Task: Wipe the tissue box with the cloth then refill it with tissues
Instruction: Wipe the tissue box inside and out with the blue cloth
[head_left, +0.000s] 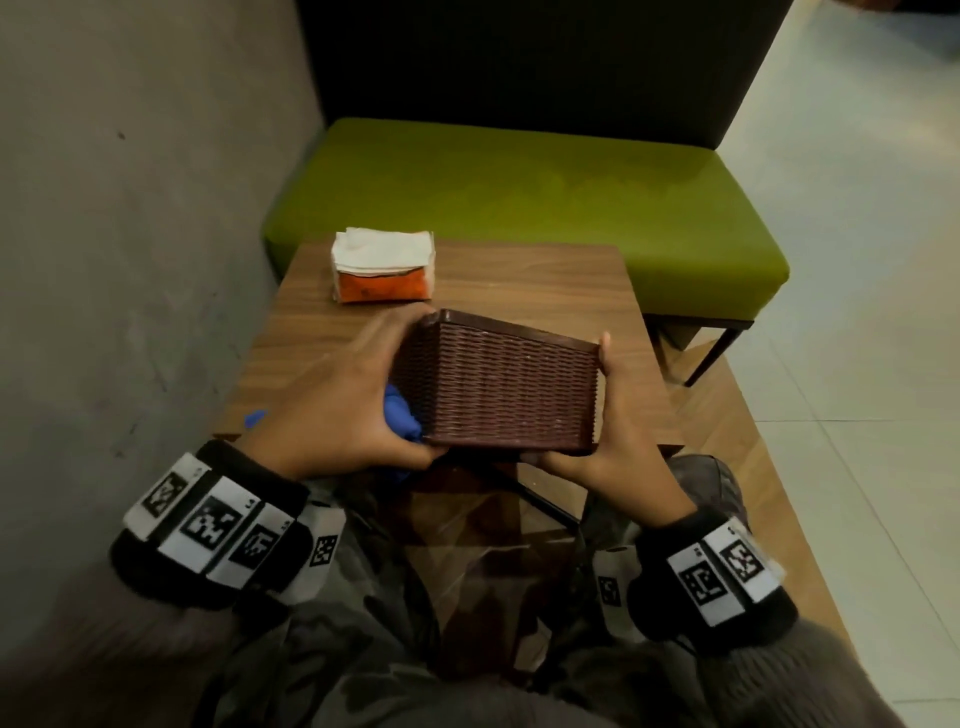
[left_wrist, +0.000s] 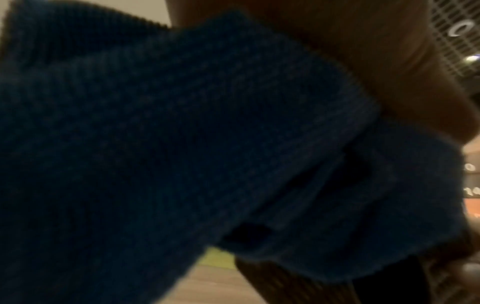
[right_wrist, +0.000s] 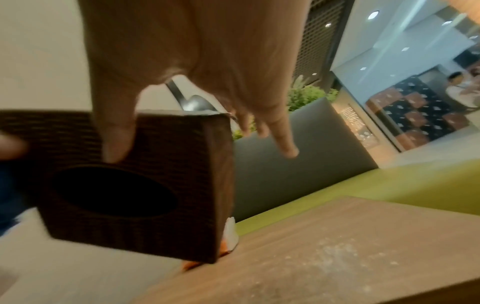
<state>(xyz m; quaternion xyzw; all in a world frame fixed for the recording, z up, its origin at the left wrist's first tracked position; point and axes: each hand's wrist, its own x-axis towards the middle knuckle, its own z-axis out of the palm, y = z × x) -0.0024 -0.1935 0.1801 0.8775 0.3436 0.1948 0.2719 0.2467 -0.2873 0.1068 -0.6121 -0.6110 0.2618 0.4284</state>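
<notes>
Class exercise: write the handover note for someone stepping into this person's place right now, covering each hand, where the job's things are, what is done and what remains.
Left hand: presses the blue cloth against one end of the tissue box.
Right hand: grips the box's other end, holding it tipped above the table.
Tissue pack: on the table's far side, untouched.
Done: wiping seems under way.
Left: finish wiping, then refill; the box's oval opening looks dark, seemingly empty.

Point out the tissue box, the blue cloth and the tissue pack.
tissue box (head_left: 498, 397): head view, woven side facing the camera.
blue cloth (head_left: 402, 418): head view, bunched part under the left hand.
tissue pack (head_left: 382, 249): head view, white top of the stack.
</notes>
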